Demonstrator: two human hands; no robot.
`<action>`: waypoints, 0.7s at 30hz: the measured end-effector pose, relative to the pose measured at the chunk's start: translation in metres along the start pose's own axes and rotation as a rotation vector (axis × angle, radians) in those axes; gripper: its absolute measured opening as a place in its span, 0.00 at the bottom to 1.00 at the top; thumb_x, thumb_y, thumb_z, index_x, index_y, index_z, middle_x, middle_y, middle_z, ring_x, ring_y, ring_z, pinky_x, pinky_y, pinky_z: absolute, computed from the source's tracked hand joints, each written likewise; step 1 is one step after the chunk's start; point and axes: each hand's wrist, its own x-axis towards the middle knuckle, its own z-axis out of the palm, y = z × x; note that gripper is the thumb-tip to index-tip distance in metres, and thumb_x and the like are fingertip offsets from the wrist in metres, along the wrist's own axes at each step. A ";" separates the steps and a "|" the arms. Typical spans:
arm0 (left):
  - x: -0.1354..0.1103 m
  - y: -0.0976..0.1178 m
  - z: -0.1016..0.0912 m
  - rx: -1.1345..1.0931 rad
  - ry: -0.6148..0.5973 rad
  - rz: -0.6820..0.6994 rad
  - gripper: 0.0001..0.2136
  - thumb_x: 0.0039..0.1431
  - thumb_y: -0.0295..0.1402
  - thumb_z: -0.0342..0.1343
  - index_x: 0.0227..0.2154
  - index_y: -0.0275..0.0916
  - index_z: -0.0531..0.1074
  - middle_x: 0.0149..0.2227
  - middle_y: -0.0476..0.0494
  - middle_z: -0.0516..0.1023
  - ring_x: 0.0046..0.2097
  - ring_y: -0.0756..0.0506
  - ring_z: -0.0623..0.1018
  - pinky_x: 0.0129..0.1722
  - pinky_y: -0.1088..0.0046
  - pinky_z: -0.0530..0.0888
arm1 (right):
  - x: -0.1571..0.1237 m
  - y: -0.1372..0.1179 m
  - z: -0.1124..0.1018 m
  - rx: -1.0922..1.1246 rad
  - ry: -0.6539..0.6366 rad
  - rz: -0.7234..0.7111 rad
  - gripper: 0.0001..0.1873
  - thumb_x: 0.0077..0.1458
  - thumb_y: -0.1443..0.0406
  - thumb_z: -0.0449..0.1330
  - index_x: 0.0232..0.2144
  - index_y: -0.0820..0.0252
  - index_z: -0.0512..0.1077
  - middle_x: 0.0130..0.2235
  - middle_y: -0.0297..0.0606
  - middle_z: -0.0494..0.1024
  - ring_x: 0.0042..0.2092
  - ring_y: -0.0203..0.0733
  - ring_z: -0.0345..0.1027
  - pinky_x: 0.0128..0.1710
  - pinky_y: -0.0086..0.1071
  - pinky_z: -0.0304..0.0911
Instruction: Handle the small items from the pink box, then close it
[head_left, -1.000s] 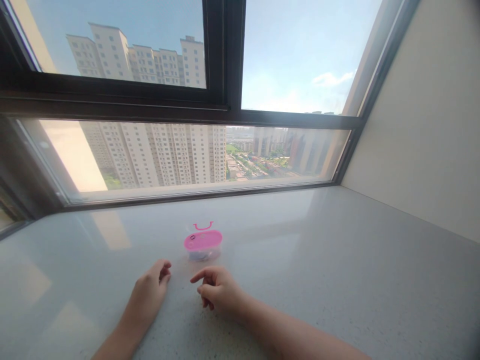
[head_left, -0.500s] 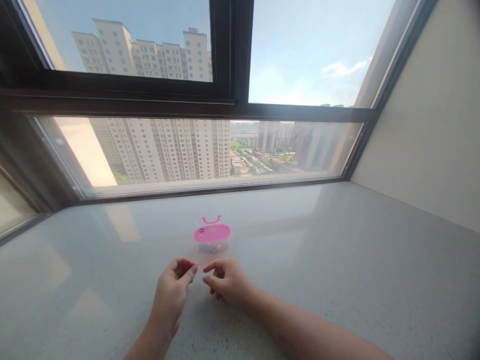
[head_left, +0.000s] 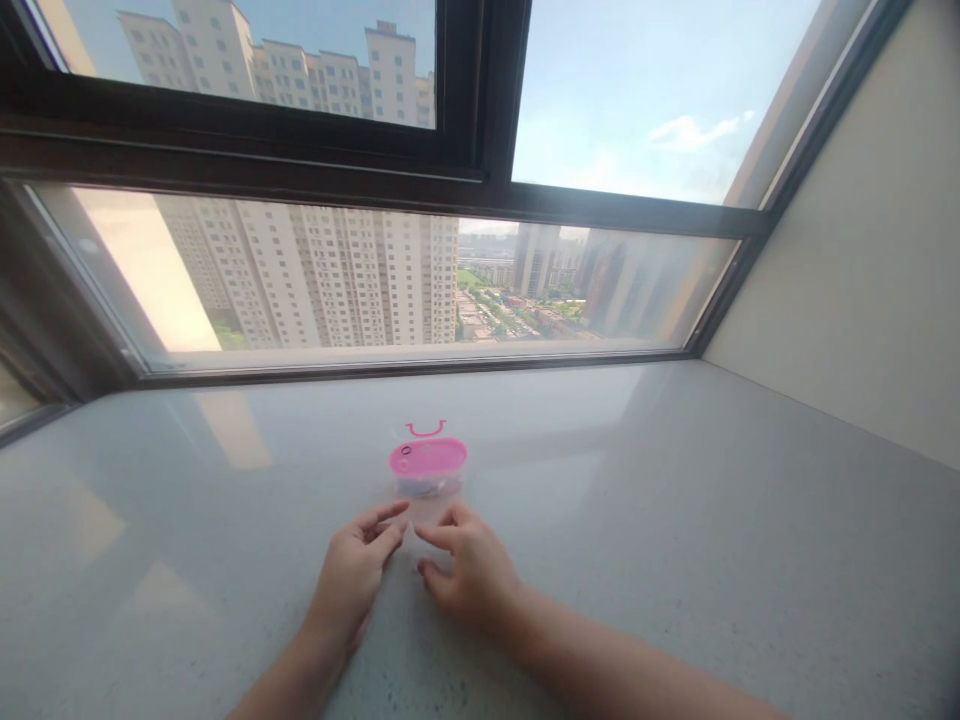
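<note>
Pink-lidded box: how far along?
Done: nothing visible; the pink lid sits on the clear box on the sill. In hand: left hand and right hand, fingers open, meet just in front of it, gripping nothing visible. Left: everything; box unopened.

Both hands, left hand (head_left: 356,570) and right hand (head_left: 469,568), empty, fingertips nearly meeting on the grey sill (head_left: 675,520), just near of the pink-lidded box (head_left: 427,468).

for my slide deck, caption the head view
Left hand and right hand near a pink-lidded box on a windowsill.
</note>
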 end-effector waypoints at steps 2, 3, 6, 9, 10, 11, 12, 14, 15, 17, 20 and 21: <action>0.001 0.000 0.000 -0.031 0.018 -0.017 0.17 0.43 0.36 0.64 0.37 0.34 0.79 0.32 0.42 0.82 0.37 0.42 0.78 0.40 0.69 0.72 | -0.002 0.002 0.002 -0.056 -0.049 -0.027 0.10 0.50 0.67 0.61 0.35 0.56 0.80 0.37 0.39 0.72 0.36 0.41 0.66 0.37 0.31 0.60; 0.002 -0.001 0.001 -0.029 0.018 -0.019 0.15 0.42 0.37 0.64 0.33 0.34 0.79 0.32 0.41 0.82 0.37 0.42 0.78 0.40 0.69 0.72 | -0.002 0.004 0.004 -0.061 -0.058 -0.030 0.09 0.51 0.68 0.60 0.32 0.56 0.80 0.37 0.39 0.72 0.36 0.41 0.66 0.37 0.30 0.60; 0.004 -0.002 0.002 -0.004 -0.010 -0.016 0.13 0.41 0.40 0.66 0.27 0.35 0.78 0.26 0.45 0.79 0.32 0.44 0.76 0.35 0.70 0.71 | -0.001 0.008 0.007 -0.004 -0.048 -0.008 0.10 0.50 0.72 0.60 0.30 0.57 0.80 0.36 0.36 0.72 0.36 0.38 0.67 0.37 0.27 0.61; 0.006 -0.004 0.002 -0.009 -0.025 0.009 0.13 0.44 0.42 0.65 0.28 0.36 0.76 0.24 0.49 0.76 0.30 0.47 0.73 0.33 0.73 0.70 | 0.000 0.008 0.007 0.049 -0.031 0.003 0.10 0.48 0.74 0.60 0.29 0.59 0.79 0.36 0.36 0.74 0.36 0.37 0.69 0.37 0.26 0.61; 0.006 -0.004 0.002 -0.014 -0.036 0.019 0.13 0.46 0.42 0.64 0.29 0.36 0.76 0.24 0.50 0.75 0.29 0.48 0.72 0.31 0.74 0.69 | 0.000 0.007 0.006 0.055 -0.022 0.008 0.09 0.48 0.74 0.60 0.29 0.59 0.78 0.37 0.37 0.74 0.36 0.37 0.69 0.36 0.26 0.61; 0.005 -0.005 0.003 -0.022 -0.053 0.025 0.13 0.47 0.42 0.64 0.30 0.36 0.75 0.24 0.51 0.74 0.28 0.49 0.71 0.30 0.76 0.69 | 0.000 0.005 0.005 0.059 -0.013 0.018 0.09 0.48 0.74 0.59 0.29 0.59 0.78 0.36 0.37 0.75 0.35 0.37 0.69 0.35 0.27 0.61; 0.005 -0.005 0.003 -0.027 -0.075 0.028 0.13 0.48 0.42 0.63 0.30 0.37 0.75 0.23 0.52 0.73 0.26 0.50 0.70 0.28 0.77 0.68 | 0.000 0.004 0.004 0.064 -0.003 0.035 0.08 0.49 0.73 0.59 0.29 0.60 0.77 0.35 0.37 0.75 0.34 0.37 0.68 0.34 0.27 0.60; 0.004 -0.004 0.004 -0.033 -0.117 0.032 0.14 0.48 0.43 0.63 0.30 0.36 0.74 0.21 0.54 0.71 0.24 0.51 0.69 0.25 0.77 0.66 | 0.001 0.002 0.003 0.096 0.024 0.076 0.06 0.51 0.72 0.58 0.29 0.60 0.76 0.31 0.36 0.76 0.31 0.37 0.67 0.32 0.28 0.59; 0.004 -0.003 0.004 -0.033 -0.130 0.037 0.14 0.48 0.43 0.63 0.30 0.36 0.74 0.21 0.54 0.72 0.24 0.51 0.69 0.25 0.77 0.67 | 0.002 0.002 0.003 0.130 0.039 0.095 0.06 0.52 0.71 0.58 0.29 0.60 0.75 0.29 0.35 0.76 0.30 0.37 0.67 0.31 0.28 0.58; 0.003 0.000 0.005 -0.024 -0.137 0.046 0.14 0.47 0.43 0.64 0.29 0.36 0.74 0.22 0.53 0.73 0.24 0.50 0.70 0.26 0.76 0.68 | 0.005 0.002 0.003 0.231 0.065 0.131 0.05 0.53 0.70 0.58 0.28 0.61 0.75 0.27 0.35 0.76 0.29 0.37 0.67 0.29 0.27 0.58; 0.003 0.004 0.007 -0.007 -0.150 0.040 0.13 0.45 0.42 0.65 0.28 0.36 0.74 0.23 0.51 0.75 0.26 0.48 0.73 0.28 0.75 0.70 | 0.010 0.006 0.003 0.398 0.097 0.183 0.04 0.50 0.69 0.58 0.27 0.63 0.73 0.25 0.35 0.76 0.28 0.37 0.67 0.28 0.27 0.58; 0.003 0.005 0.007 0.000 -0.155 0.036 0.13 0.45 0.41 0.65 0.27 0.36 0.74 0.23 0.51 0.76 0.27 0.48 0.73 0.28 0.74 0.70 | 0.011 0.007 0.003 0.448 0.106 0.198 0.04 0.50 0.70 0.57 0.26 0.63 0.72 0.24 0.34 0.75 0.27 0.37 0.67 0.28 0.27 0.59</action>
